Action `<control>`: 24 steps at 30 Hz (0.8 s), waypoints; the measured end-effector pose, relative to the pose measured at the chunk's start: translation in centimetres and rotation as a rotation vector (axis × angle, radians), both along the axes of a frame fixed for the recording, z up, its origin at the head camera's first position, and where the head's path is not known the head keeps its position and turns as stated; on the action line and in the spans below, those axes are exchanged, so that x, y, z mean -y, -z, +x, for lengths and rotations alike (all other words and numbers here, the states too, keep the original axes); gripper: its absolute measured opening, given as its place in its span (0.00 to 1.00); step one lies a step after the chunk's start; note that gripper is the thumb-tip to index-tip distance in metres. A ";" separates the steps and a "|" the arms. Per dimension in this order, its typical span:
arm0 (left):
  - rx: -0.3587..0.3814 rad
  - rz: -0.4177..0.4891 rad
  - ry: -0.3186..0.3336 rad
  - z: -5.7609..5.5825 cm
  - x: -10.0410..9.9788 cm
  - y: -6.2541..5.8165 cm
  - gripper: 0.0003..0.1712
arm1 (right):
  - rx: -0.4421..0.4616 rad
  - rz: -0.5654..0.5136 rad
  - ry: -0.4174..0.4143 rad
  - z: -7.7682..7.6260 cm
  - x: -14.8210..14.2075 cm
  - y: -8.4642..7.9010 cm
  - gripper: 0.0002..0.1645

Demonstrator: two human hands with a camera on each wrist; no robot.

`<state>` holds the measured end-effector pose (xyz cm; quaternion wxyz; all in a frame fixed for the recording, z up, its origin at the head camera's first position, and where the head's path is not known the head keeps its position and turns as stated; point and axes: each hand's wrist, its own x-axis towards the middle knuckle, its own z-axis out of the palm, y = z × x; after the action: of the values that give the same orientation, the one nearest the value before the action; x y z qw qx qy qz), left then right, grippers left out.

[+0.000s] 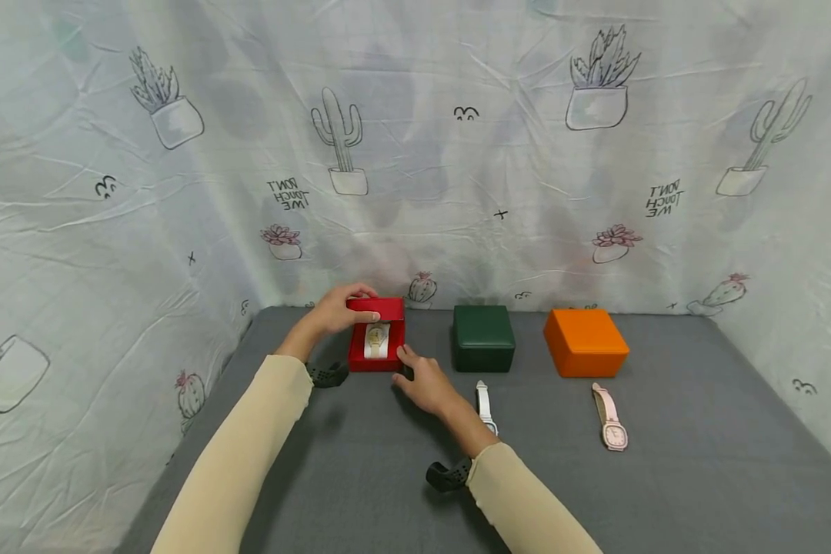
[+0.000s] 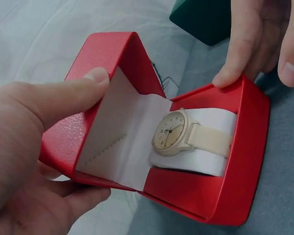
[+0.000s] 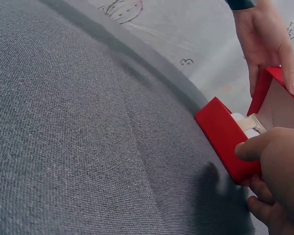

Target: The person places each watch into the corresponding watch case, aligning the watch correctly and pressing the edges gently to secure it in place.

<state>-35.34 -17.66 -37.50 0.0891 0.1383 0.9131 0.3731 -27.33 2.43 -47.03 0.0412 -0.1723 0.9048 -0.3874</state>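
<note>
A red watch box (image 1: 377,366) sits at the back left of the table with its lid raised. My left hand (image 1: 337,310) grips the lid (image 2: 100,54), thumb across its outer face and fingers behind. Inside the box, a cream wristwatch (image 2: 170,132) is wrapped round a white cushion (image 2: 220,119), dial facing the hinge. My right hand (image 1: 425,382) holds the box's near right corner; one finger (image 2: 237,58) rests at the side rim, and the thumb (image 3: 257,148) overlaps the front face in the right wrist view.
To the right stand a dark green box (image 1: 484,338) and an orange box (image 1: 585,342), both with lids down. A white watch (image 1: 483,400), partly behind my right forearm, and a pink watch (image 1: 609,419) lie before them. Printed cloth (image 1: 415,154) hangs behind.
</note>
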 end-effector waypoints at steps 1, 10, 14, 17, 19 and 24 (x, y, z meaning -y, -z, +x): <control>-0.002 0.003 0.002 0.1 0.0 0.0 0.25 | 0.002 -0.011 -0.001 0.0 0.0 0.1 0.36; -0.125 -0.028 0.020 1.0 0.0 1.2 0.19 | 0.058 -0.277 0.018 -0.3 -0.2 0.6 0.40; -0.186 -0.039 0.028 1.4 0.1 2.0 0.17 | 0.093 -0.342 0.041 -0.3 -0.2 0.5 0.47; -0.226 -0.040 0.028 1.7 0.2 2.5 0.16 | 0.109 -0.334 0.036 -0.3 -0.2 0.4 0.50; -0.249 -0.052 0.018 2.1 0.2 2.9 0.16 | 0.112 -0.336 0.025 -0.2 -0.2 0.3 0.50; -0.284 -0.085 -0.016 2.8 0.1 3.9 0.19 | 0.124 -0.332 0.019 0.0 -0.1 0.1 0.50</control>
<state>-32.50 -17.71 -41.42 -0.0382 0.1784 0.9325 0.3117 -27.38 2.57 -47.12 0.0643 -0.1440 0.8256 -0.5418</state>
